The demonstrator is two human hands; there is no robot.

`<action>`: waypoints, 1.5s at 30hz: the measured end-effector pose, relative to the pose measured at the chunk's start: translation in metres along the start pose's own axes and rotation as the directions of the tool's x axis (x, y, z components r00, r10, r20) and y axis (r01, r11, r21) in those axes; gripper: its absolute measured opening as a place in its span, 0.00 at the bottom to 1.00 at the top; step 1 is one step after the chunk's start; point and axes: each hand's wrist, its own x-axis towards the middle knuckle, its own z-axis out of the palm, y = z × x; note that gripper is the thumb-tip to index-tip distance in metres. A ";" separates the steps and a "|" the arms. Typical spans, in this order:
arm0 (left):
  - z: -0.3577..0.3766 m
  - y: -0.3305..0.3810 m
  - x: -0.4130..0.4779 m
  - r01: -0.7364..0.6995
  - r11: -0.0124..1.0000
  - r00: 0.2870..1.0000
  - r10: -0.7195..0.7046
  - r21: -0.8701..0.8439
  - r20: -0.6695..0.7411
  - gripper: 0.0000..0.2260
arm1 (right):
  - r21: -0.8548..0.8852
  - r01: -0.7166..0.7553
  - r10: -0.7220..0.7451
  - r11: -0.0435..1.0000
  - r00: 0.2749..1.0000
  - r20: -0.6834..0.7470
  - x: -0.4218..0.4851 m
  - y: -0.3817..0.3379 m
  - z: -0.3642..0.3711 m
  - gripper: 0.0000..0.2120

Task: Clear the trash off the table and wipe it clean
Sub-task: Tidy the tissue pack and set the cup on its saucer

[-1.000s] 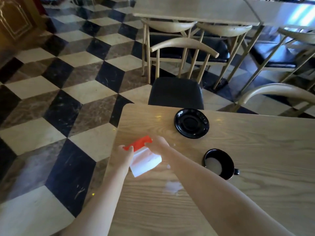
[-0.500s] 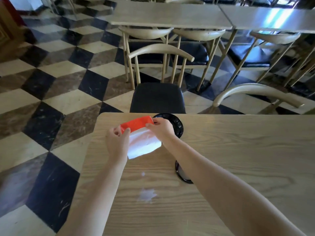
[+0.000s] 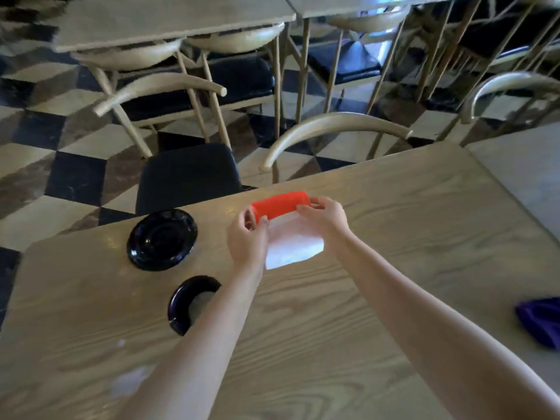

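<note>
Above table, both hands hold red/white pack; no legible txt.

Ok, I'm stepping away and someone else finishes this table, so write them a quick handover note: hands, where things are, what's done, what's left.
Left hand and right hand both pinch the red-and-white packet, held up over the table.
Black saucer sits near the far left edge; black cup nearer, partly hidden by the left forearm.
White smear on the wood near the left front.
Purple item at the right edge, blurred.
Done: nothing visibly cleared yet.
Left: bin the packet, remove cup and saucer, wipe the smear.
</note>
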 end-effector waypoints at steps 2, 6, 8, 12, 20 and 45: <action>0.044 0.002 -0.009 -0.004 1.000 0.999 0.004 0.002 0.042 0.07 | 0.014 -0.039 0.040 0.999 0.998 -0.038 0.017 0.018 -0.036 0.15; 0.121 0.004 -0.017 0.158 0.987 0.974 -0.153 -0.014 0.166 0.17 | -0.038 -0.067 0.062 0.997 0.992 -0.111 0.051 0.041 -0.097 0.16; 0.151 0.007 -0.018 0.204 0.979 0.958 -0.195 -0.022 0.211 0.17 | -0.089 -0.081 0.068 0.993 0.988 -0.136 0.068 0.049 -0.120 0.16; 0.198 0.012 -0.015 0.226 0.973 0.931 -0.232 0.054 0.281 0.07 | -0.185 -0.104 0.071 0.977 0.982 -0.174 0.099 0.063 -0.151 0.15; 0.232 -0.003 -0.020 0.202 0.965 0.913 -0.247 0.166 0.326 0.11 | -0.321 -0.169 0.132 0.932 0.982 -0.136 0.123 0.100 -0.172 0.17; 0.005 0.027 -0.005 -0.161 0.894 0.834 -0.103 0.418 0.542 0.22 | -0.687 0.285 -0.082 0.668 0.946 0.313 0.001 0.015 -0.048 0.21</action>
